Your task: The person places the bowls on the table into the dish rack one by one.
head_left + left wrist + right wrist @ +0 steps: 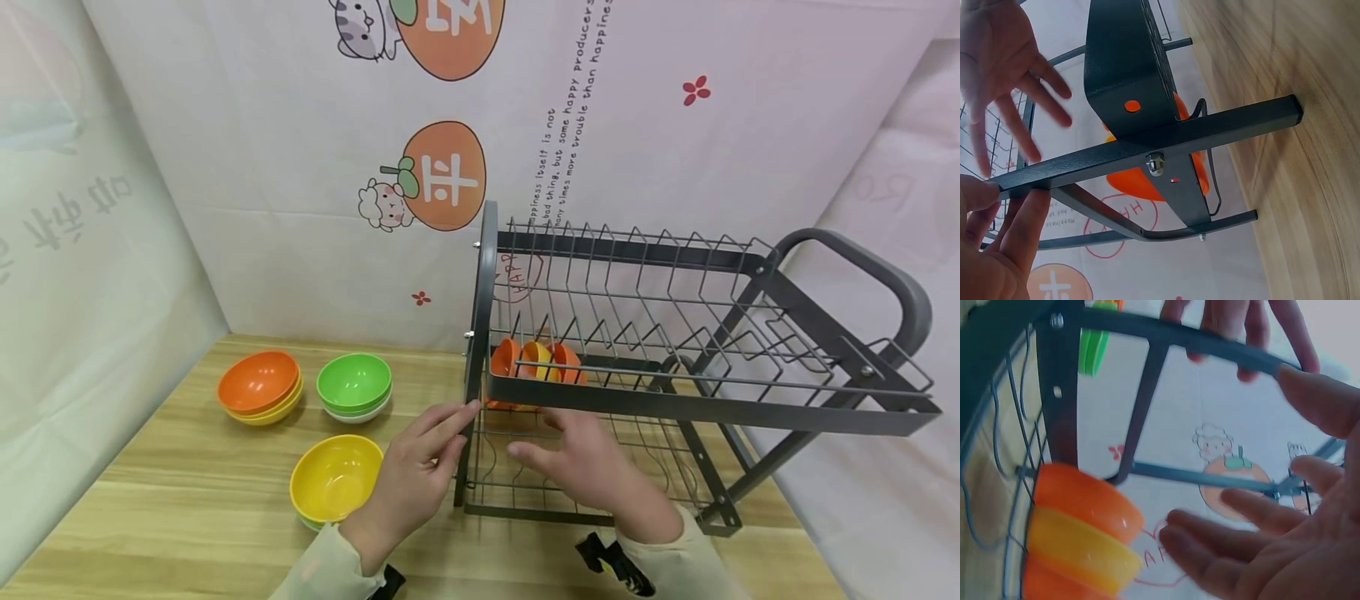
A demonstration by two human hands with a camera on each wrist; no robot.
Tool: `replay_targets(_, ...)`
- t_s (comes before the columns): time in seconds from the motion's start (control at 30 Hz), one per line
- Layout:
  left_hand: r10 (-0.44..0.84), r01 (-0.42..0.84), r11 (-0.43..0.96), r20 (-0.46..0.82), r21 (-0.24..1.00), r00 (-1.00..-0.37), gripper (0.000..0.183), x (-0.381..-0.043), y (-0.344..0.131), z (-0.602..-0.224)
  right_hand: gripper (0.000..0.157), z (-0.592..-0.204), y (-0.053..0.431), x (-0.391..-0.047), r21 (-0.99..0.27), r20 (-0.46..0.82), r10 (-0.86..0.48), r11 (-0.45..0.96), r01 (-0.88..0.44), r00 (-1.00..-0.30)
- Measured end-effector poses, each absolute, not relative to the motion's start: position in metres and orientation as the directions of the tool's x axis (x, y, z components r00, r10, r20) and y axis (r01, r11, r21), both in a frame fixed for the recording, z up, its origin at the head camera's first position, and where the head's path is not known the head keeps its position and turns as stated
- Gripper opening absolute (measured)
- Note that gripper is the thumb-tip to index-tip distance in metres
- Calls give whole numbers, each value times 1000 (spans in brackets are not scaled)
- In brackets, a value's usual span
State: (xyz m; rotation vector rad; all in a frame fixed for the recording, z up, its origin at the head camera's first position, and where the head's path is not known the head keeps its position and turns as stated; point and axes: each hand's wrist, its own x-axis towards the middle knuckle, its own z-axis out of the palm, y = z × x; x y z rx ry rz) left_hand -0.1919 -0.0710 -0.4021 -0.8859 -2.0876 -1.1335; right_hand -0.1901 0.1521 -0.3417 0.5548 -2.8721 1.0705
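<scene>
Apparently bowls are being racked: left hand [412, 467] is pinching dish rack's [675, 407] post [1229, 131]; right hand [581, 458] is hovering empty, fingers spread. Beyond right hand, orange bowls [1085, 497] and yellow bowl [1079, 550] are standing edgewise on lower tier [540, 513]. Next move is probably calling for stacked yellow bowl [336, 477] left of left hand. Left wrist view is showing pinch; head view is hiding it.

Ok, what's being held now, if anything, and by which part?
The left hand grips the dish rack by its left front upright; the right hand holds nothing.
</scene>
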Motion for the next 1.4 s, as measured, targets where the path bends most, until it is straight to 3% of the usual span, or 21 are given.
replay_targets(0.23, 293, 746, 343, 690, 570, -662, 48, -188, -74, -401, 52, -352, 135, -189, -678, 379, -428, 476, -561, -821)
replay_targets(0.37, 242, 716, 269, 674, 645, -698, 36, -186, -78, -398, 43, -357, 126, -187, -693, 441, -387, 426, -581, -810)
replay_targets(0.5, 165, 615, 265, 593, 743, -788, 33, -186, -86, -392, 40, -362, 120, -186, -692, 462, -368, 419, -587, -807)
replay_targets(0.7, 173, 454, 367, 420, 812, -891, 41, -187, -100, -382, 46, -367, 112, -188, -634, 552, -400, 368, -680, -731)
replay_targets(0.83, 182, 385, 428, 339, 818, -923, 47, -185, -110, -377, 52, -367, 105, -190, -646, 572, -414, 305, -700, -708)
replay_targets(1.07, 148, 333, 587, 307, 737, -940, 59, -184, -139, -364, 36, -372, 97, -195, -655, 610, -394, 237, -717, -687)
replay_targets(1.3, 112, 212, 726, 192, 654, -975, 64, -184, -178, -354, 25, -377, 90, -197, -601, 661, -331, 304, -739, -673)
replay_targets(1.4, 105, 148, 748, 105, 648, -989, 69, -182, -196, -357, 29, -379, 90, -199, -569, 683, -328, 321, -757, -653)
